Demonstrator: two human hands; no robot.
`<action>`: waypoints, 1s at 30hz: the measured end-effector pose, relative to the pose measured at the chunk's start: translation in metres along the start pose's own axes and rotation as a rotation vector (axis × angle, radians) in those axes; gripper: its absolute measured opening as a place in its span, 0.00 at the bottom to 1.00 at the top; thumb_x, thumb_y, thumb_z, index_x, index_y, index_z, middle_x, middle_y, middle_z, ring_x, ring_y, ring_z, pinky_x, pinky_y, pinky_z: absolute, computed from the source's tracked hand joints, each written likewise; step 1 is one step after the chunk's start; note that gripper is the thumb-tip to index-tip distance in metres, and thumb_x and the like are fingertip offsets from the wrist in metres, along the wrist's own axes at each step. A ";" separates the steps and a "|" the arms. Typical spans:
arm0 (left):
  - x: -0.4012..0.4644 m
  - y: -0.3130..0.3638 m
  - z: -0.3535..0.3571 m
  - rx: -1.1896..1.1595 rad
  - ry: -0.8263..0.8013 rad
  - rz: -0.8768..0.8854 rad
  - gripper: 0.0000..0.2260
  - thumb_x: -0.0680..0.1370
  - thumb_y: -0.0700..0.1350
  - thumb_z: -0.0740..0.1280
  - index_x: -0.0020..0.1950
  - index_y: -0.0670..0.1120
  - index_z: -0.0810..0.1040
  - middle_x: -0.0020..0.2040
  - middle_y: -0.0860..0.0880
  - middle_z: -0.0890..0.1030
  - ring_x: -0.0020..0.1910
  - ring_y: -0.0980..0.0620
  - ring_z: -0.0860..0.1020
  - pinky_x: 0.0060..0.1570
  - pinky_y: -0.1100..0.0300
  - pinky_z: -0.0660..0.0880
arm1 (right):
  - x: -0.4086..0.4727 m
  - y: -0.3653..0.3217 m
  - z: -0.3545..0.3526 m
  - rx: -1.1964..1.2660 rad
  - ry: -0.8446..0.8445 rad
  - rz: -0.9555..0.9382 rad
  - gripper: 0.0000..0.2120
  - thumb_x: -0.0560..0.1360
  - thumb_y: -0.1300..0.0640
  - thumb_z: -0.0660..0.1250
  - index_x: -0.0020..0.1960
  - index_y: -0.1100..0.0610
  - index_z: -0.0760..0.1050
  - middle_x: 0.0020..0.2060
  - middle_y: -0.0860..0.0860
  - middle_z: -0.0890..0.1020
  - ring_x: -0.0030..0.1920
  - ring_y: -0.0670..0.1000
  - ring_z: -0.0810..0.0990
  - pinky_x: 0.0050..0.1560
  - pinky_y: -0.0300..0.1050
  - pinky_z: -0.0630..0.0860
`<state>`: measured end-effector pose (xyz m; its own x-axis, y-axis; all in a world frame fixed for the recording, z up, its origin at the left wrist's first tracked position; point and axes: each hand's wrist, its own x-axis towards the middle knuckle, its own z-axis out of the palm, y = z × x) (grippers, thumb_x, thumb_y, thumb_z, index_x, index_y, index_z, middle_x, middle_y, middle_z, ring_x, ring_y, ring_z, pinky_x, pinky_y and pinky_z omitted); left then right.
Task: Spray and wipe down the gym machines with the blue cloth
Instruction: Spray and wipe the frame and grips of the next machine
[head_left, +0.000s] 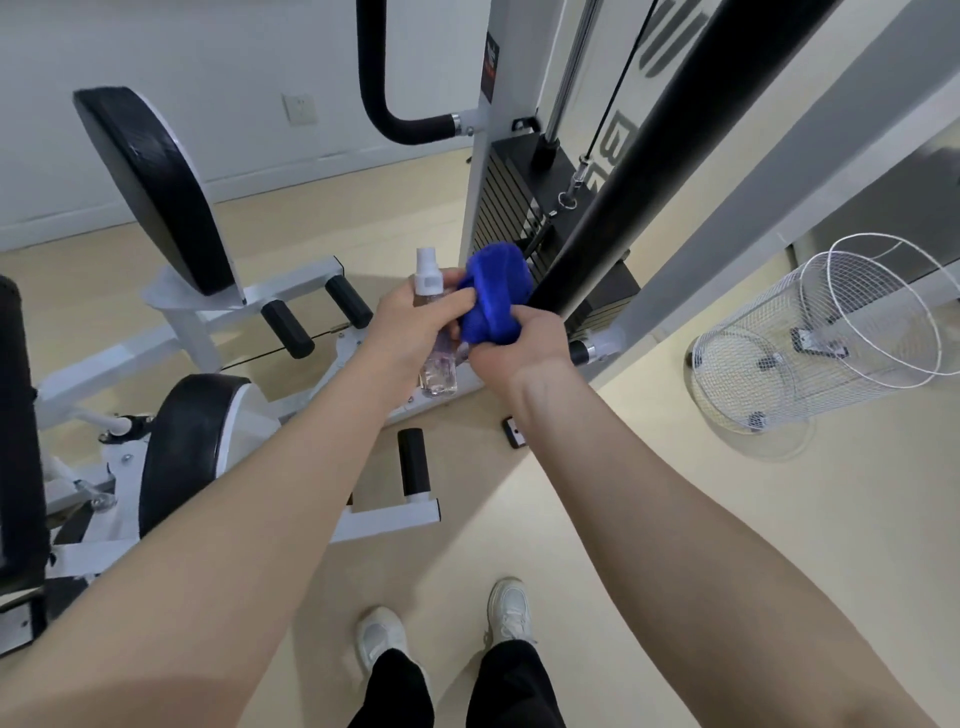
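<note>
Head view: a person stands over a white-framed gym machine (363, 519), both bare arms reaching forward.
Left hand (410, 332): fingers curled round a clear spray bottle (434, 322), held upright, white nozzle on top (the fingertips also touch the cloth).
Right hand (519, 353): fingers clenched on the blue cloth (493, 296), bunched into a wad just beside the bottle.
Black bar (675, 150): thick and padded, slanting down from upper right; the cloth sits against its lower end.
In the way: the bar crosses in front of the weight stack (511, 192) and its cable.
Left side: black back pad (150, 187), black seat pad (182, 447), short black roller grips.
Right side: wire basket (810, 338) tipped over on the floor.
Floor (623, 519): pale beige; a small dark object lies near the right wrist (unclear what).
Below: white shoes (509, 613), black trousers.
</note>
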<state>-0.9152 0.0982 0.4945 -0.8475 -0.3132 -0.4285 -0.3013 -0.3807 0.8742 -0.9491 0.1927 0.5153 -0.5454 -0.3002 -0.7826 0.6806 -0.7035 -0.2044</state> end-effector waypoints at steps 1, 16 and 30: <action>-0.002 0.005 -0.002 -0.055 0.003 0.006 0.09 0.77 0.40 0.68 0.57 0.45 0.77 0.46 0.43 0.82 0.42 0.49 0.80 0.38 0.56 0.79 | -0.012 -0.002 0.013 -0.038 -0.055 -0.024 0.09 0.76 0.70 0.54 0.47 0.60 0.70 0.35 0.55 0.74 0.35 0.50 0.74 0.29 0.39 0.76; -0.025 0.026 -0.075 0.297 0.023 0.074 0.20 0.78 0.59 0.60 0.38 0.44 0.78 0.37 0.42 0.77 0.28 0.50 0.72 0.37 0.56 0.71 | -0.005 0.038 0.034 -0.568 0.137 -0.411 0.17 0.80 0.62 0.58 0.67 0.51 0.67 0.55 0.52 0.75 0.53 0.56 0.77 0.57 0.57 0.76; 0.057 0.101 -0.068 0.320 0.032 0.022 0.28 0.78 0.62 0.58 0.26 0.43 0.70 0.24 0.46 0.71 0.25 0.49 0.67 0.30 0.59 0.67 | 0.068 0.011 0.118 -0.708 0.263 -0.290 0.19 0.75 0.55 0.63 0.65 0.56 0.65 0.57 0.55 0.76 0.54 0.58 0.76 0.57 0.57 0.75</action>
<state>-0.9642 -0.0173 0.5434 -0.8429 -0.3472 -0.4110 -0.4094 -0.0819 0.9087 -1.0365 0.0880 0.5292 -0.6746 0.0552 -0.7361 0.7262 -0.1287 -0.6753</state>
